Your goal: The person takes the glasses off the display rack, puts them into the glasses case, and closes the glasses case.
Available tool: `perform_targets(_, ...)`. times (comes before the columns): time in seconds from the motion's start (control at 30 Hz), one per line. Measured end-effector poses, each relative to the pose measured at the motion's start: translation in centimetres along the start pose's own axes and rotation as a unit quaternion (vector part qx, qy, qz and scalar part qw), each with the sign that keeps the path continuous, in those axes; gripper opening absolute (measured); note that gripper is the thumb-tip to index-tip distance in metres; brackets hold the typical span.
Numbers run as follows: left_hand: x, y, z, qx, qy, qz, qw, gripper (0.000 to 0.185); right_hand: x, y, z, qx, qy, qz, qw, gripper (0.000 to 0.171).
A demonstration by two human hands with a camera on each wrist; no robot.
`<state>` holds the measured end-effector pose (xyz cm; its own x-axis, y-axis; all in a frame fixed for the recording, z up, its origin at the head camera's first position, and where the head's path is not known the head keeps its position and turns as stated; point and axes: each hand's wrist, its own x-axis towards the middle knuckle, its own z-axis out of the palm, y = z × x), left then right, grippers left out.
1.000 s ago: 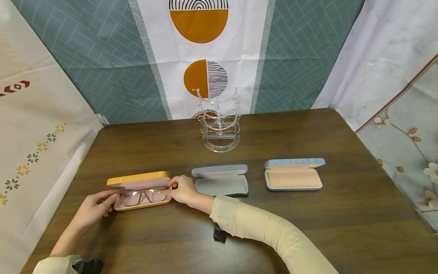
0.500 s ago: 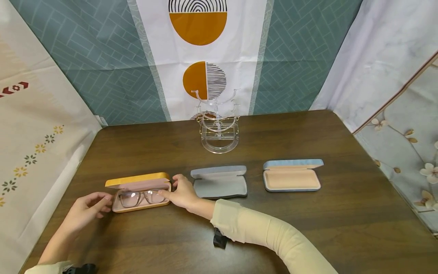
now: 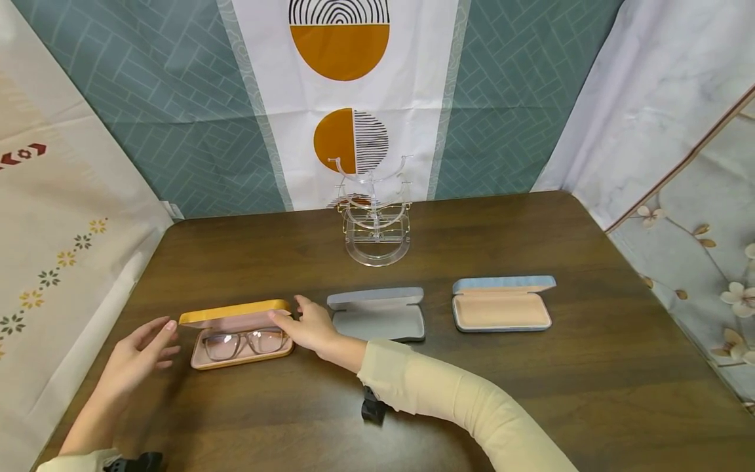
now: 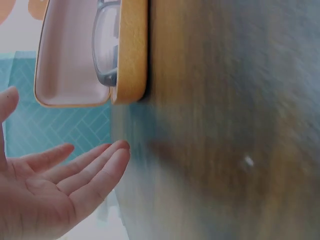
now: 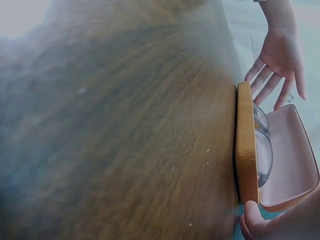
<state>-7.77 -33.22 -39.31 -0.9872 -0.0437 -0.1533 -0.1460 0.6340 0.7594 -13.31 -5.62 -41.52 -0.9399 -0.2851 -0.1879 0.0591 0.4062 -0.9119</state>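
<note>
An open yellow case [image 3: 236, 313] with pink lining lies at the front left of the brown table [image 3: 472, 387]. A pair of brown-framed glasses [image 3: 244, 342] lies folded inside it. My right hand [image 3: 308, 325] is at the case's right end, with thumb and fingers on the end of the raised lid. One fingertip [image 5: 250, 216] touches the case's [image 5: 245, 145] end in the right wrist view. My left hand [image 3: 143, 349] hovers left of the case, fingers straight and apart from it. In the left wrist view the left hand [image 4: 55, 185] is open below the case [image 4: 125, 55].
An open grey case [image 3: 377, 316] and an open blue case [image 3: 503, 307] with beige lining lie to the right in a row. A clear acrylic glasses stand [image 3: 375, 223] is at the table's back. Patterned cloth walls enclose the table on three sides.
My left hand has let go of the case's left end and drawn back to the left, opening. My right hand has shifted from the glasses up to the lid's end.
</note>
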Motion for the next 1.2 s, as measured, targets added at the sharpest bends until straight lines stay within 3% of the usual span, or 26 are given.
perform_targets(0.13,0.8,-0.4,0.2,-0.032,-0.013,-0.014,0.9993,0.071,0.2,-0.3,0.4,0.011,0.001,0.014,1.0,0.07)
perform_targets(0.27,2.3,-2.2,0.6,-0.068,-0.018,-0.037,0.9968,0.076,0.5,-0.4,0.7,0.013,0.01,0.023,1.0,0.068)
perform_targets(0.4,3.8,-4.1,0.8,-0.086,-0.014,-0.039,0.9954,0.08,0.8,-0.5,0.8,0.006,0.015,0.024,1.0,0.066)
perform_targets(0.5,4.5,-4.7,0.9,-0.088,-0.02,-0.036,0.9952,0.083,0.9,-0.6,0.8,0.008,0.013,0.023,1.0,0.065)
perform_targets(0.83,4.8,-3.4,1.6,-0.064,-0.024,-0.025,0.9974,0.075,1.2,-0.9,0.9,0.009,0.002,0.03,1.0,0.063)
perform_targets(1.07,5.1,-3.9,1.7,-0.064,-0.025,-0.004,0.9976,0.079,1.5,-0.7,0.9,-0.007,0.005,0.012,1.0,0.055)
perform_targets(1.2,4.2,-1.9,1.6,-0.059,-0.038,-0.01,0.9975,0.074,1.5,-0.7,1.0,-0.011,0.008,0.006,1.0,0.05)
